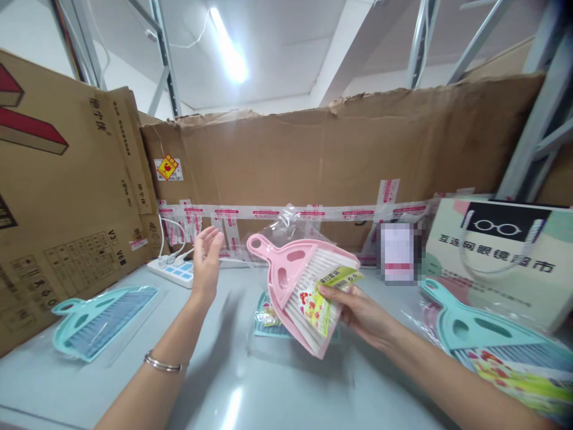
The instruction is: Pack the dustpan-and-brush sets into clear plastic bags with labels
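Observation:
My right hand [347,303] grips the brush edge and printed card [323,298] of a pink dustpan and brush set [293,263], with white bristles. The set is tilted above the table, its handle pointing up and left. My left hand [208,251] is raised to the left of it, touching nothing, fingers stretched out. Behind and below the pink set lies a teal dustpan and brush set [264,319] in clear plastic, mostly hidden. Another teal set [105,322] lies wrapped at the left, and a teal set with a card [483,334] lies at the right by my forearm.
A white power strip [172,270] with plugged-in cables stands at the back left of the grey table [250,394]. Large cardboard boxes [286,155] wall off the back and left. A printed bag with a rope handle [496,257] stands at the right.

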`<state>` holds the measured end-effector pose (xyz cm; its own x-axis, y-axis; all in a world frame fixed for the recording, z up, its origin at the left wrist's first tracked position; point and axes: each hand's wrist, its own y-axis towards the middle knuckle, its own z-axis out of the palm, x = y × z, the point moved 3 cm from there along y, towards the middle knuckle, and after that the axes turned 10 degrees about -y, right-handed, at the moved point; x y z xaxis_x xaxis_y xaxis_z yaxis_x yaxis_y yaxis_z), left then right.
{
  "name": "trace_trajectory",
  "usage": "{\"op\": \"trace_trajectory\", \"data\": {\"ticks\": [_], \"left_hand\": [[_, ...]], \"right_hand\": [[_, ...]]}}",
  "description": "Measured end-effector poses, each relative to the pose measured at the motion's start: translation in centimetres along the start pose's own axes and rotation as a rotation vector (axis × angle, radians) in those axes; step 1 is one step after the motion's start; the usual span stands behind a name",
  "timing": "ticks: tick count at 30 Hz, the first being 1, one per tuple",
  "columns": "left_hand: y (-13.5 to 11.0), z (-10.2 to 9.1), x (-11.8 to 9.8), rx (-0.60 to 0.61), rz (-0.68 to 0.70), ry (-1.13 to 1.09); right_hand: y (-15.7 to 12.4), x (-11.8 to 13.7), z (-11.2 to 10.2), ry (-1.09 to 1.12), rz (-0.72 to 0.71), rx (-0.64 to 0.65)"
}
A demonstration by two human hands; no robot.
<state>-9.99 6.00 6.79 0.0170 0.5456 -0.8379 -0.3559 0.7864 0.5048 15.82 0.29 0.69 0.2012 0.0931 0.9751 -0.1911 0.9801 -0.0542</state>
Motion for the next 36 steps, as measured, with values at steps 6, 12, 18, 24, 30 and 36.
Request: {"op": "trace_trajectory", "data": {"ticks": [6,12,18,24,30,36], "left_hand": [[-5.8,4.9,3.1,0.527,-0.692,-0.281],[-10.3,7.2,3.5,0.649,-0.739,-0.373],[-9.6,6.9,4.3,0.540,-0.742,-0.392],[-8.3,5.9,3.8,0.627,-0.703,-0.367],[-8.6,6.0,3.5,0.627,-0.791,-0.340],[-8.1,6.0,3.5,0.424,-0.848,-0.342]], "right_hand": [[0.1,-0.9,0.6,0.138,-0.085,-0.131],[0.2,-2.2,1.2,0.186,-0.038,-0.222],[0.8,-3.2,0.8,0.205,0.035,-0.229],[1.5,-0.3,-2.6,0.058,-0.040,-0.068],[1.3,0.0,-2.4,-0.014,0.083,0.064],[2.2,-2.0,-2.4,0.147,0.280,-0.105]]}}
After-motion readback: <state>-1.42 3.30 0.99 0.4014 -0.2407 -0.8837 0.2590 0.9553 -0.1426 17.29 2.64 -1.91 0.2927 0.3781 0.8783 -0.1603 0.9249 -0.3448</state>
